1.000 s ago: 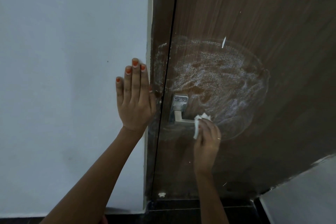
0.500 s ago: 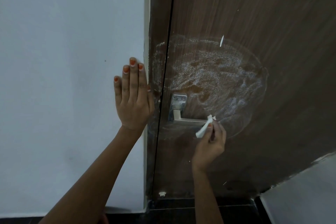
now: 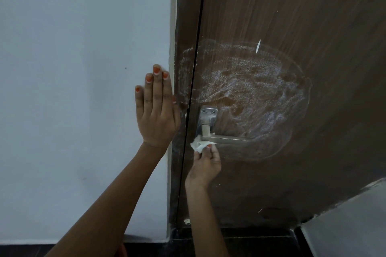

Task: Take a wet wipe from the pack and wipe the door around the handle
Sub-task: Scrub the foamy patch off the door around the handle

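Two bare hands at work: left hand [image 3: 157, 115] spread open, flat on pale wall [image 3: 73, 69], empty, likely bracing. Right hand [image 3: 205, 165] pinched shut on crumpled white wet wipe [image 3: 198, 145], pressed under near end of silver lever handle [image 3: 219, 137], on smeared brown wooden door [image 3: 292, 27].

Two bare forearms rose from the lower edge of the frame, with no sleeves, watch or bracelet on either wrist. The left hand [image 3: 157, 115], in the middle left of the frame, had orange-red polish on its nails, grown out so that a paler band showed at each nail's base; four painted nails were plain to see. The right hand [image 3: 205, 166], lower centre, showed a trace of the same orange-red at one fingertip. No ring could be made out on either hand.
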The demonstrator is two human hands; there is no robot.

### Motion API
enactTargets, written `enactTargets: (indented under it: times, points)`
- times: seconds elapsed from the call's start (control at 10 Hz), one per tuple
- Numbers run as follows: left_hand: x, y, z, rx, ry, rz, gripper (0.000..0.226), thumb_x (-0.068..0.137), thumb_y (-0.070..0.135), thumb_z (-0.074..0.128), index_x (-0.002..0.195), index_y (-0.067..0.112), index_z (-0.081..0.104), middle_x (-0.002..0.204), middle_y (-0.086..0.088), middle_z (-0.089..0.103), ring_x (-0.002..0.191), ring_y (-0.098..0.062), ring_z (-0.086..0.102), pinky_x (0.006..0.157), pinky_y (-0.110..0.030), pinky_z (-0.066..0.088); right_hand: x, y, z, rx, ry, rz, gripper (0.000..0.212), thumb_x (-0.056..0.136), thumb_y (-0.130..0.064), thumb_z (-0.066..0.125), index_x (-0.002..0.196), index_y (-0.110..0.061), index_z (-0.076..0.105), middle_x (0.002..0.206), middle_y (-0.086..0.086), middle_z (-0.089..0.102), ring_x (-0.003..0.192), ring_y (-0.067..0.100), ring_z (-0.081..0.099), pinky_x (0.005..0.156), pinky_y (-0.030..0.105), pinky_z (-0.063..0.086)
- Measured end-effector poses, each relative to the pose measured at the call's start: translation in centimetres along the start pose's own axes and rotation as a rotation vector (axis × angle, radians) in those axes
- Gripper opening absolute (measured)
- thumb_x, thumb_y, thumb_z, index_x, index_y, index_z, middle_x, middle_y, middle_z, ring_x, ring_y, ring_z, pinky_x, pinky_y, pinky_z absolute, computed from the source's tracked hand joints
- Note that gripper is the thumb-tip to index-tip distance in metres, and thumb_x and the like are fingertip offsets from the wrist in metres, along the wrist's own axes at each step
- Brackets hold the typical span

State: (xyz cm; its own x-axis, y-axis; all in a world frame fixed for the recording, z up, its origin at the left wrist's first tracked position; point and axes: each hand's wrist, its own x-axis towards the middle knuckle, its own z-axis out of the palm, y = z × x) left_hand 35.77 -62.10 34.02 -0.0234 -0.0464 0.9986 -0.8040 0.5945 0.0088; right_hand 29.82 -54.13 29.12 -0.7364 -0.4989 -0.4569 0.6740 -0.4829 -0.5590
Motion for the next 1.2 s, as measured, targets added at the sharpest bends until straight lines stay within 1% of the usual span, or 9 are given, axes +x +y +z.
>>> enactTargets:
  times: [0.2, 0.3, 0.4, 0.5, 0.6, 0.8, 0.9, 1.0, 1.2]
  points:
    - [-0.1, -0.1, 0.1, -0.008, 0.002, -0.004, 0.052, 0.104, 0.019, 0.020, 0.151, 0.011, 0.002, 0.159, 0.001, -0.007, 0.146, -0.014, -0.001, 0.119, -0.034, 0.005, -0.3, -1.1, -0.2, 0.042, -0.041, 0.176, 0.018, 0.091, 0.007, 0.049, 0.098, -0.002, 0.063, 0.090, 0.009, 0.064, 0.082, 0.015, 0.062, 0.052, 0.015, 0.054]
    - [-0.1, -0.1, 0.2, -0.011, 0.003, -0.004, 0.052, 0.103, 0.018, 0.020, 0.151, 0.011, 0.003, 0.159, 0.001, -0.006, 0.146, -0.014, 0.000, 0.120, -0.034, 0.005, 0.6, -2.8, -1.0, 0.037, -0.012, 0.126, 0.016, 0.089, 0.007, 0.053, 0.090, -0.004, 0.064, 0.085, 0.007, 0.066, 0.078, 0.015, 0.064, 0.051, 0.017, 0.054]
    - [-0.1, -0.1, 0.2, -0.010, 0.000, -0.006, 0.053, 0.103, 0.018, 0.022, 0.151, 0.011, 0.003, 0.159, 0.001, -0.006, 0.146, -0.015, 0.000, 0.120, -0.035, 0.005, 2.2, -4.6, -1.6, 0.010, 0.061, -0.049, 0.011, 0.089, 0.003, 0.055, 0.093, -0.004, 0.064, 0.084, 0.005, 0.064, 0.076, 0.012, 0.062, 0.055, 0.017, 0.054]
    - [0.0, -0.1, 0.2, -0.013, -0.005, -0.006, 0.054, 0.102, 0.017, 0.022, 0.151, 0.010, 0.002, 0.159, 0.001, -0.007, 0.146, -0.015, -0.001, 0.120, -0.035, 0.004, 3.7, -5.5, -1.8, -0.074, 0.110, -0.297, 0.021, 0.088, 0.003, 0.058, 0.108, 0.004, 0.060, 0.091, 0.009, 0.064, 0.079, 0.013, 0.062, 0.063, 0.016, 0.054]
    - [-0.1, 0.0, 0.2, -0.017, -0.011, -0.006, 0.053, 0.103, 0.018, 0.021, 0.151, 0.011, 0.001, 0.159, 0.001, -0.008, 0.146, -0.015, -0.001, 0.120, -0.035, 0.004, 4.0, -5.2, -2.1, -0.291, 0.117, -0.556, 0.028, 0.085, 0.005, 0.061, 0.112, 0.003, 0.061, 0.107, 0.016, 0.062, 0.090, 0.014, 0.062, 0.075, 0.015, 0.053]
    - [0.0, -0.1, 0.1, -0.017, -0.010, -0.002, 0.053, 0.103, 0.018, 0.020, 0.151, 0.011, 0.001, 0.159, 0.001, -0.008, 0.146, -0.015, -0.002, 0.120, -0.034, 0.003, 3.5, -4.1, -3.5, -0.914, -0.155, -1.174, 0.023, 0.083, 0.006, 0.063, 0.106, 0.001, 0.067, 0.112, 0.010, 0.062, 0.112, 0.018, 0.047, 0.095, 0.012, 0.039]
    - [-0.1, -0.1, 0.2, -0.017, -0.011, -0.008, 0.052, 0.103, 0.018, 0.020, 0.151, 0.011, 0.001, 0.159, 0.001, -0.007, 0.146, -0.015, -0.002, 0.120, -0.034, 0.003, 3.4, -3.6, -3.4, -1.156, -0.347, -1.369, 0.020, 0.082, 0.004, 0.065, 0.101, 0.002, 0.070, 0.106, 0.012, 0.068, 0.109, 0.017, 0.051, 0.094, 0.029, 0.046]
    - [-0.1, -0.2, 0.2, -0.020, -0.012, -0.005, 0.052, 0.103, 0.018, 0.020, 0.151, 0.010, 0.002, 0.159, 0.000, -0.007, 0.146, -0.015, -0.001, 0.120, -0.035, 0.003, 3.1, -2.8, -2.7, -1.302, -0.470, -1.520, 0.017, 0.084, -0.003, 0.063, 0.098, 0.002, 0.071, 0.100, 0.013, 0.071, 0.099, 0.024, 0.064, 0.093, 0.031, 0.044]
    - [-0.1, -0.1, 0.2, -0.017, -0.011, -0.001, 0.052, 0.104, 0.019, 0.020, 0.151, 0.010, 0.002, 0.159, 0.000, -0.007, 0.146, -0.015, -0.001, 0.120, -0.034, 0.003, 2.7, -2.7, -0.5, -1.460, -0.563, -1.566, 0.028, 0.065, 0.010, 0.078, 0.092, 0.003, 0.071, 0.095, 0.017, 0.072, 0.091, 0.027, 0.068, 0.086, 0.040, 0.053]
